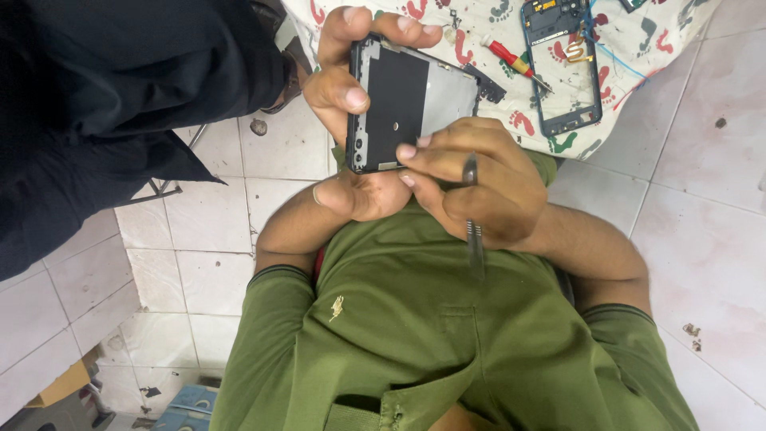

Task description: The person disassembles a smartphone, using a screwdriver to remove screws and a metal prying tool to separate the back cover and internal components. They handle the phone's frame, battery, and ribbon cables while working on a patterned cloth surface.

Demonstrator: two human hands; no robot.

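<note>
My left hand grips a disassembled phone frame by its left side, thumb on the face and fingertips curled over the top edge. The frame is black with a dark plate and a bare silver metal area. My right hand rests at the frame's lower right corner, with fingertips touching its bottom edge. It also holds a thin metal tool that points down toward my green shirt.
A white cloth with coloured footprint marks carries a red-handled screwdriver, a small black part and a second blue-edged phone frame with thin wires. A person in dark clothing stands at the left. Pale tiles surround us.
</note>
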